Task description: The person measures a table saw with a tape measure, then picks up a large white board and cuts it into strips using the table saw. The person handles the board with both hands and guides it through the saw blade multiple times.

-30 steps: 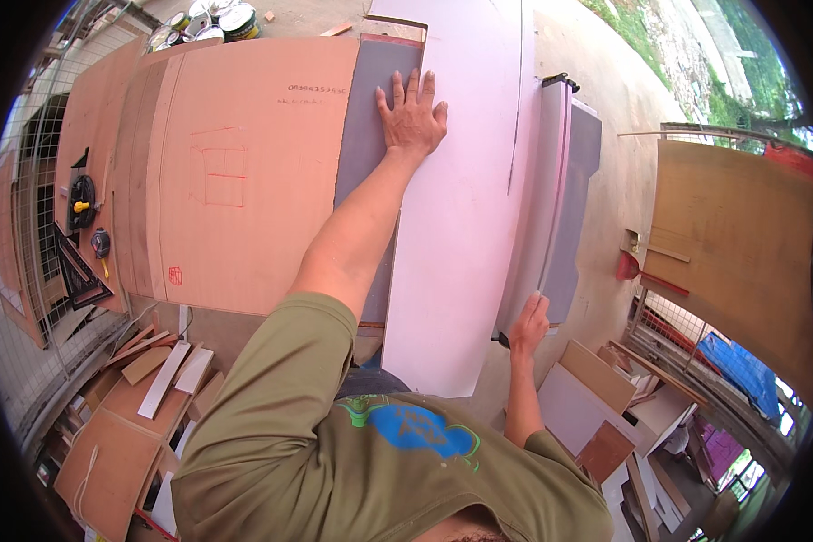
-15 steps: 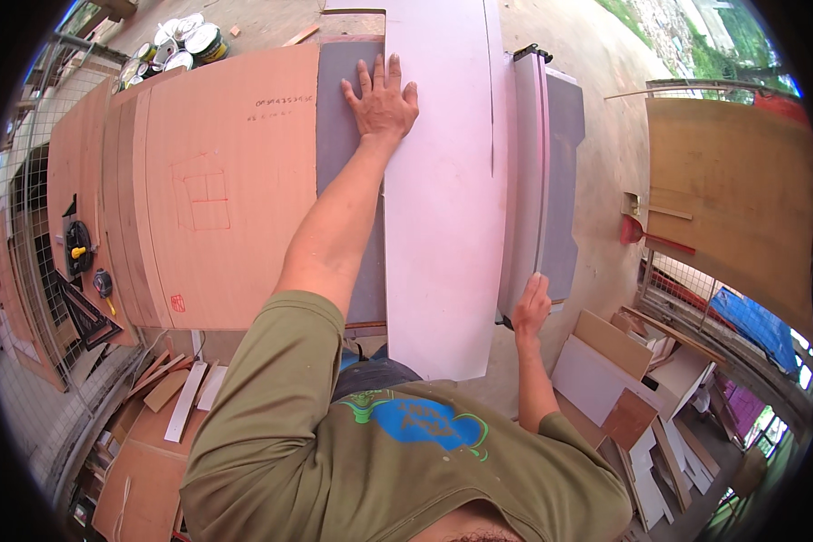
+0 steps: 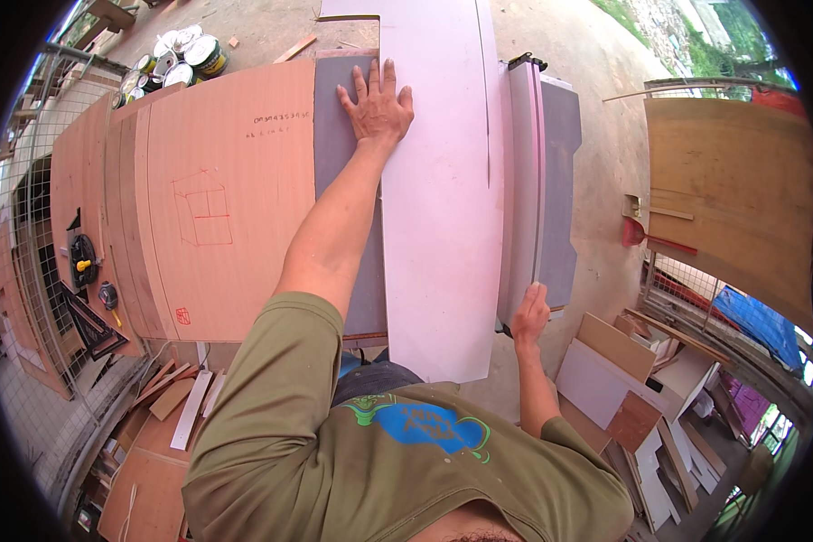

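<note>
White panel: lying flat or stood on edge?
Flat. The white panel shows its broad face up on the bench, left hand spread palm-down on it; right hand grips its near right edge.

Support: concrete floor (image 3: 596, 108) | on it: my grey saw bench (image 3: 339, 154), brown plywood sheets (image 3: 217, 199), paint tins (image 3: 185, 56), offcut boards (image 3: 619, 375)
</note>
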Action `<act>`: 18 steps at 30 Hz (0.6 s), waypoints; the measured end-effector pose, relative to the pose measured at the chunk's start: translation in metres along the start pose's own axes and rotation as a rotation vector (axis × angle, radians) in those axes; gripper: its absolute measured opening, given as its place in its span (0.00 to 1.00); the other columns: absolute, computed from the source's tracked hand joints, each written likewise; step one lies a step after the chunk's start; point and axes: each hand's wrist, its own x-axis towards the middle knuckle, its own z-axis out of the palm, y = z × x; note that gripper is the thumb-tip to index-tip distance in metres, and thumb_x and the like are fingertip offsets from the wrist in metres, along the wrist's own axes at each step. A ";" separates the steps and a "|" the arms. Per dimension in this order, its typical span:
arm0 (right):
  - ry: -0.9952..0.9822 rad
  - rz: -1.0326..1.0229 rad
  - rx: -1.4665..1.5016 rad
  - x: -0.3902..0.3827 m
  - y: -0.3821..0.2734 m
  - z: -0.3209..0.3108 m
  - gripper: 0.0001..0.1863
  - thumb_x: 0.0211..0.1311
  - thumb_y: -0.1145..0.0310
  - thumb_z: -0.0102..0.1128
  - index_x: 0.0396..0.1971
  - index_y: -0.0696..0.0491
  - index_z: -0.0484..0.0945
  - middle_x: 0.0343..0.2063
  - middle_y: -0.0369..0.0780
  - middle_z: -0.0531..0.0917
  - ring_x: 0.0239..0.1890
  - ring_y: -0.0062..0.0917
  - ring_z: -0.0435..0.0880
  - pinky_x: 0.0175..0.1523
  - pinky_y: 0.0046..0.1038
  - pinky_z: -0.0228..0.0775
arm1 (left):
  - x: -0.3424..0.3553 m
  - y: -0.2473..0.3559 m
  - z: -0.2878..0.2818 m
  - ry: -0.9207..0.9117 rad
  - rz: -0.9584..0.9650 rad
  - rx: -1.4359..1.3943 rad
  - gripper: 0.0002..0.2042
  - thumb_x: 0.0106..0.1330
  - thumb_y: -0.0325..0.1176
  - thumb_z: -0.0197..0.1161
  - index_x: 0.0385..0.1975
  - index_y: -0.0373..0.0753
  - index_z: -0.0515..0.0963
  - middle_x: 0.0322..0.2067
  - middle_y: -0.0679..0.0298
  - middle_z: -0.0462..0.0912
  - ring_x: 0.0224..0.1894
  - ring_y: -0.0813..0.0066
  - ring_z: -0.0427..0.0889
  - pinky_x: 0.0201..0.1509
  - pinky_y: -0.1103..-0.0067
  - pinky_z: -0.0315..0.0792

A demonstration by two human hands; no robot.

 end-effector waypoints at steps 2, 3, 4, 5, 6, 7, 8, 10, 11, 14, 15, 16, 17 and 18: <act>-0.010 0.024 0.000 0.000 0.001 0.000 0.20 0.83 0.58 0.39 0.38 0.58 0.73 0.23 0.56 0.79 0.27 0.57 0.79 0.33 0.52 0.64 | 0.003 0.000 0.000 0.000 -0.001 0.001 0.33 0.77 0.55 0.45 0.80 0.53 0.56 0.80 0.64 0.54 0.83 0.52 0.43 0.81 0.41 0.32; -0.007 0.005 -0.003 0.000 0.001 0.000 0.20 0.83 0.58 0.39 0.38 0.58 0.73 0.23 0.56 0.79 0.27 0.57 0.79 0.33 0.52 0.65 | 0.005 0.000 0.000 0.001 -0.003 -0.001 0.33 0.77 0.55 0.45 0.80 0.53 0.56 0.81 0.64 0.54 0.83 0.52 0.44 0.81 0.41 0.33; -0.004 0.007 0.002 0.000 0.001 0.000 0.20 0.83 0.58 0.39 0.38 0.58 0.73 0.23 0.56 0.79 0.27 0.57 0.79 0.33 0.52 0.65 | 0.007 0.001 0.000 -0.004 -0.007 -0.004 0.33 0.77 0.55 0.45 0.80 0.53 0.56 0.81 0.65 0.53 0.83 0.52 0.44 0.81 0.41 0.33; -0.012 0.018 0.021 0.000 0.001 0.000 0.20 0.83 0.58 0.39 0.39 0.58 0.73 0.23 0.56 0.79 0.27 0.57 0.79 0.34 0.52 0.65 | 0.008 0.001 0.000 0.005 -0.006 -0.001 0.33 0.77 0.55 0.45 0.80 0.53 0.56 0.81 0.65 0.53 0.83 0.51 0.44 0.81 0.41 0.33; -0.010 0.011 0.002 0.000 0.001 0.000 0.20 0.83 0.58 0.39 0.39 0.58 0.74 0.23 0.56 0.79 0.28 0.57 0.79 0.34 0.52 0.65 | 0.010 0.001 0.000 0.008 -0.006 0.002 0.33 0.77 0.55 0.45 0.80 0.53 0.56 0.81 0.65 0.52 0.83 0.51 0.44 0.80 0.41 0.33; -0.017 0.014 -0.003 0.000 0.001 -0.001 0.20 0.83 0.58 0.39 0.39 0.58 0.74 0.24 0.56 0.80 0.28 0.57 0.79 0.34 0.52 0.66 | 0.011 0.001 0.000 -0.008 -0.008 0.005 0.33 0.77 0.55 0.45 0.80 0.53 0.56 0.81 0.65 0.52 0.83 0.51 0.44 0.80 0.41 0.33; -0.024 0.039 -0.006 0.000 0.002 -0.001 0.20 0.83 0.58 0.39 0.39 0.58 0.74 0.24 0.56 0.80 0.28 0.57 0.79 0.34 0.52 0.66 | 0.012 0.001 0.000 0.009 -0.003 0.010 0.33 0.77 0.55 0.45 0.80 0.54 0.56 0.81 0.66 0.51 0.83 0.51 0.44 0.80 0.41 0.33; -0.005 0.010 -0.020 -0.001 0.002 0.000 0.20 0.83 0.58 0.39 0.39 0.58 0.74 0.24 0.56 0.80 0.29 0.57 0.80 0.35 0.52 0.66 | 0.015 0.001 0.000 -0.006 -0.004 0.025 0.33 0.78 0.56 0.45 0.80 0.54 0.56 0.82 0.66 0.51 0.83 0.51 0.45 0.80 0.41 0.33; -0.003 0.023 -0.018 -0.001 0.002 0.000 0.20 0.83 0.58 0.39 0.39 0.58 0.74 0.24 0.56 0.80 0.29 0.57 0.80 0.35 0.52 0.66 | 0.017 0.001 0.001 0.012 -0.002 0.019 0.33 0.78 0.56 0.45 0.80 0.54 0.56 0.81 0.66 0.51 0.83 0.51 0.45 0.80 0.41 0.33; -0.005 0.037 -0.003 -0.001 0.001 0.001 0.20 0.83 0.58 0.39 0.39 0.58 0.74 0.24 0.55 0.80 0.29 0.57 0.80 0.35 0.51 0.66 | 0.020 0.001 0.003 0.016 -0.004 0.019 0.33 0.78 0.56 0.45 0.80 0.54 0.56 0.81 0.66 0.52 0.83 0.51 0.45 0.80 0.40 0.33; -0.001 0.025 -0.006 -0.001 0.001 0.000 0.20 0.83 0.58 0.39 0.38 0.58 0.74 0.24 0.55 0.80 0.29 0.57 0.80 0.35 0.51 0.66 | 0.022 0.001 0.003 0.012 -0.006 0.023 0.33 0.78 0.56 0.45 0.80 0.54 0.56 0.81 0.66 0.52 0.83 0.51 0.45 0.80 0.40 0.33; -0.001 0.015 -0.008 -0.001 0.000 0.000 0.20 0.83 0.58 0.39 0.38 0.58 0.74 0.24 0.55 0.80 0.29 0.57 0.80 0.36 0.51 0.67 | 0.023 0.001 0.003 0.002 -0.009 0.028 0.33 0.78 0.56 0.45 0.80 0.54 0.56 0.81 0.66 0.52 0.83 0.51 0.44 0.80 0.40 0.33; -0.001 0.004 -0.008 0.000 -0.001 0.000 0.20 0.83 0.58 0.39 0.38 0.58 0.73 0.24 0.55 0.80 0.29 0.57 0.80 0.36 0.51 0.67 | 0.024 0.001 0.003 0.011 -0.008 0.037 0.33 0.78 0.56 0.44 0.80 0.54 0.56 0.81 0.66 0.53 0.83 0.51 0.44 0.80 0.40 0.33; -0.004 0.016 -0.010 0.000 -0.001 0.000 0.20 0.83 0.58 0.39 0.38 0.58 0.73 0.24 0.55 0.80 0.29 0.57 0.80 0.36 0.51 0.67 | 0.026 0.002 0.003 0.015 -0.007 0.047 0.33 0.78 0.56 0.44 0.80 0.54 0.56 0.81 0.66 0.54 0.83 0.51 0.44 0.80 0.40 0.33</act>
